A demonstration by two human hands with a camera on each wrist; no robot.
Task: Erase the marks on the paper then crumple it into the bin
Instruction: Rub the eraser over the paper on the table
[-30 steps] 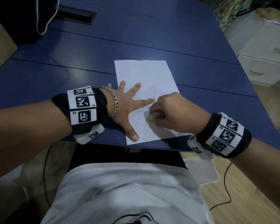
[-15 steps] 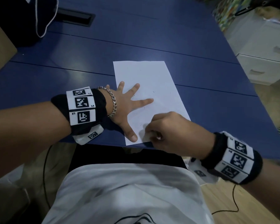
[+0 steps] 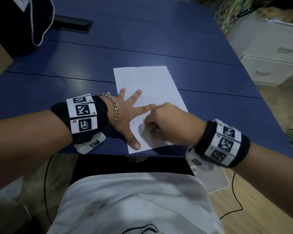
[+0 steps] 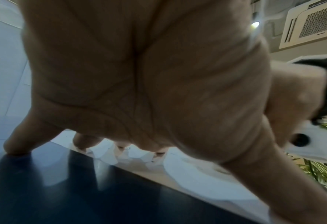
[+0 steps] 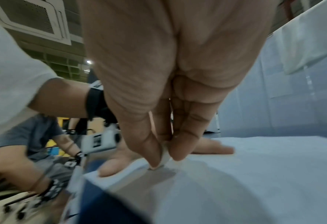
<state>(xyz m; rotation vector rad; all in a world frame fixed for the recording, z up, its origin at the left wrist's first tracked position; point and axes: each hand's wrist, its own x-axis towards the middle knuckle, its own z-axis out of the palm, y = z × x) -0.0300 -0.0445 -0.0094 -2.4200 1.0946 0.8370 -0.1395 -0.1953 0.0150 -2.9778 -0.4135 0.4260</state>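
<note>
A white sheet of paper (image 3: 150, 85) lies on the blue table (image 3: 159, 39) near its front edge, with faint small marks on it. My left hand (image 3: 127, 112) lies flat with fingers spread and presses the paper's left side down. My right hand (image 3: 166, 122) pinches a small white eraser (image 5: 165, 159) between thumb and fingers, its tip against the paper (image 5: 254, 174) just right of my left thumb (image 5: 109, 168). In the left wrist view my left hand's palm (image 4: 139, 75) fills the frame, fingertips down on table and paper. No bin is in view.
A dark bag with a white cord (image 3: 15, 22) sits at the table's far left, beside a black cable slot (image 3: 71, 24). White drawers (image 3: 274, 56) stand to the right of the table. Another person (image 5: 34, 144) sits in the background of the right wrist view.
My right hand with the eraser moved from near the paper's front edge back up toward my left index finger, rubbing over the sheet. My left hand stayed put.
</note>
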